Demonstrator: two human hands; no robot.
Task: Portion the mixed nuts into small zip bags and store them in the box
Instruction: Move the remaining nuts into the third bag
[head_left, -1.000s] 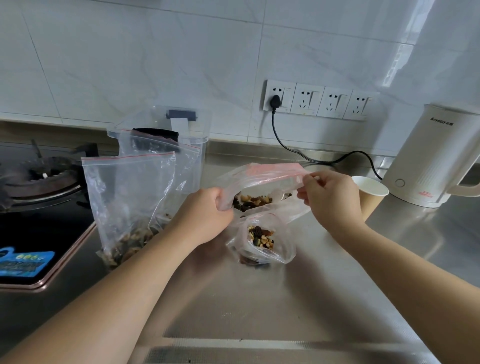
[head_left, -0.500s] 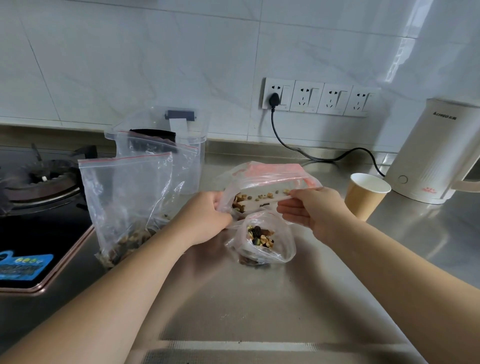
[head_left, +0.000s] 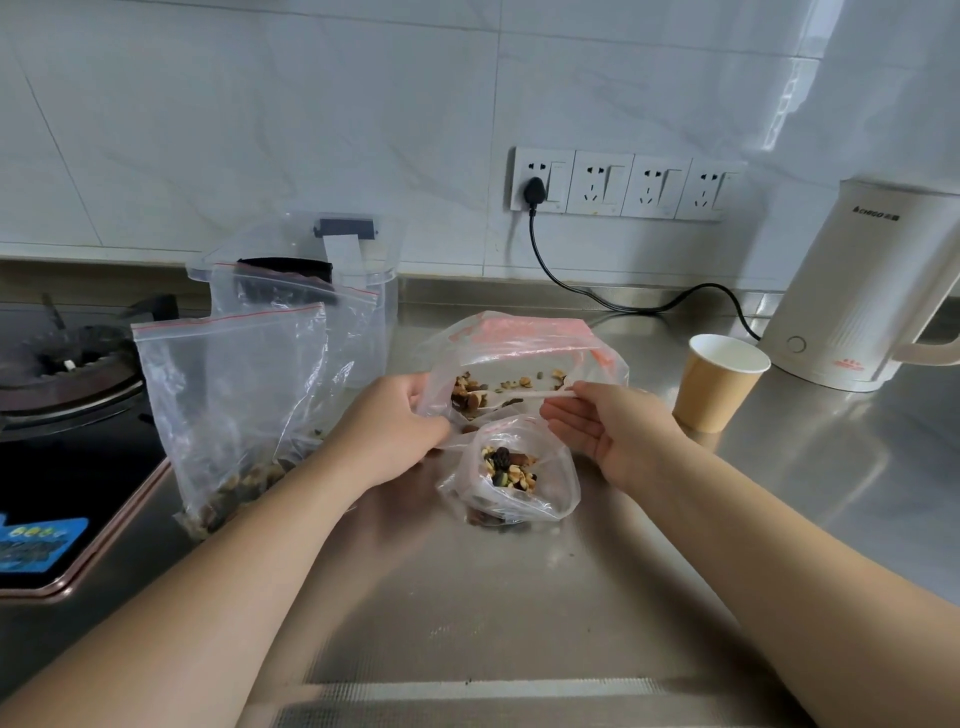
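I am scooping: my left hand (head_left: 387, 426) is gripping the big nut bag (head_left: 519, 364) open, my right hand (head_left: 613, 431) is pinching a white spoon (head_left: 540, 397); next I must tip it carefully into the small bag (head_left: 511, 478).

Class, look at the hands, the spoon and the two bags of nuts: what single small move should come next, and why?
Probably draw the white spoon back and tip it over the small bag. The right hand holds its handle with the bowl among nuts inside the big bag, whose edge the left hand grips, and the small bag sits open just below.

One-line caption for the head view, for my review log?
Left hand holds large nut bag open; right hand scoops with white spoon.
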